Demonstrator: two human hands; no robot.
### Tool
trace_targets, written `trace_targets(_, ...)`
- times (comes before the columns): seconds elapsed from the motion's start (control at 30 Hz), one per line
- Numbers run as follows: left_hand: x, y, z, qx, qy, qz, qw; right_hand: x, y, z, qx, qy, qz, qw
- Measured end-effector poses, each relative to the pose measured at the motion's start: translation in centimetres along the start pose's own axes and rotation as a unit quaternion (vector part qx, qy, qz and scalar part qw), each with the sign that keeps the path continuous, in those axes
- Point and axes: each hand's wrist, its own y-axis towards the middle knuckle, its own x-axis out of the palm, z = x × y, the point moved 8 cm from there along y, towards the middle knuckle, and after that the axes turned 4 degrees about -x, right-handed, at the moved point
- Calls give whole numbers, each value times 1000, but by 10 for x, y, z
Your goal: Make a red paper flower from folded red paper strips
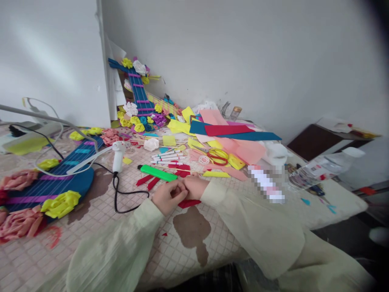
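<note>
Pale green sleeves (112,247) lie nearest us, reaching over the tile-patterned bench (225,247). We record the left hand (170,196) curled, thumb pressed to forefinger, against the right hand (196,186), whose fingers are bent; we cannot tell what either pinches. Red crepe paper (189,203) lies just under both hands; two red strips (153,183) sit beyond the left. Bottle (322,168): clear, white-capped, label too small to read, contents unclear. Jar (236,112): one, copper-lidded, contents unclear. We count two blue paper guitars (85,182), one pair of scissors (209,151), one white glue gun (118,158) and at least four white markers (167,157).
</note>
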Motion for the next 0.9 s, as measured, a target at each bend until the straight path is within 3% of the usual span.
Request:
trace_targets(0.27,-4,0,2,-8,-32,19,999,-9,-7,-8,-28,2,-10,1000)
trace_targets(0.6,-2,1,-3,-11,-36,19,999,-2,-7,-4,-20,-22,-32,999)
trace_targets(0.83,-7,2,-8,-16,-35,49,998,-9,-22,-3,-55,70,-50,995)
trace_targets(0.9,-7,2,-9,-16,-30,59,998,-15,-27,2,-51,109,-27,992)
